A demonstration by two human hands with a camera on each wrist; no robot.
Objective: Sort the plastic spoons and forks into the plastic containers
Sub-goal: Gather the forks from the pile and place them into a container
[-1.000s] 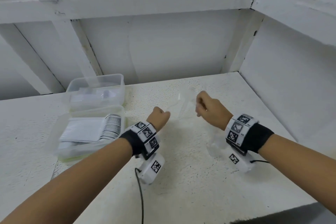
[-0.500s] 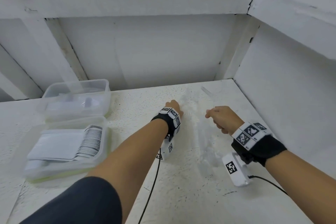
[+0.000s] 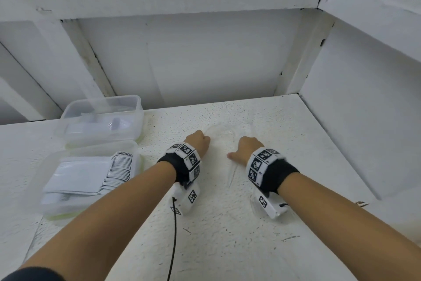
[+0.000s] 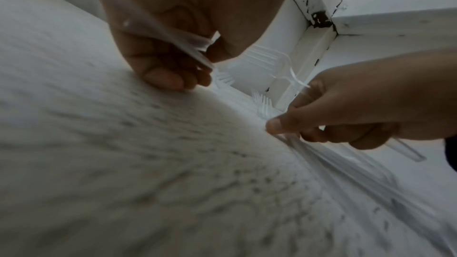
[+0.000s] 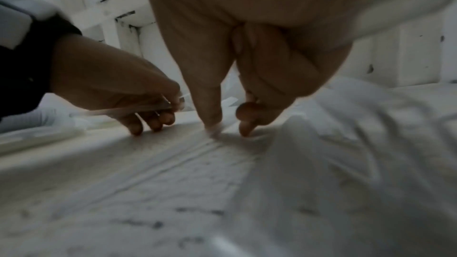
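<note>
A: Progress check. We see two clear rectangular plastic containers [image 3: 101,112] well left of the fingers; the nearer one [image 3: 91,180] already holds a packed row of white plastic cutlery, the farther one a few pieces. Which holds spoons and which forks we can't tell.

B: So mostly sorted, we'd judge. What's left?

A: A small scatter of clear plastic forks [image 4: 263,105] on the white speckled tabletop [image 3: 227,235], just past the fingertips of both hands. Spoons among them? Too faint to tell.

B: Left hand [image 3: 197,141]?

A: Fingers [image 4: 160,77] curled, thumb clamping a bundle of clear plastic handles [image 4: 173,36], knuckles down on the tabletop.

B: Right hand [image 3: 247,148]?

A: Fingers [image 5: 210,105] curled down, tips touching the tabletop, pinching at a clear fork [image 4: 284,62] right at the fingertips; another handle [image 4: 405,149] sticks out behind the palm.

B: Remaining, then?

A: We'd say gather these last pieces and carry them left to the containers.
</note>
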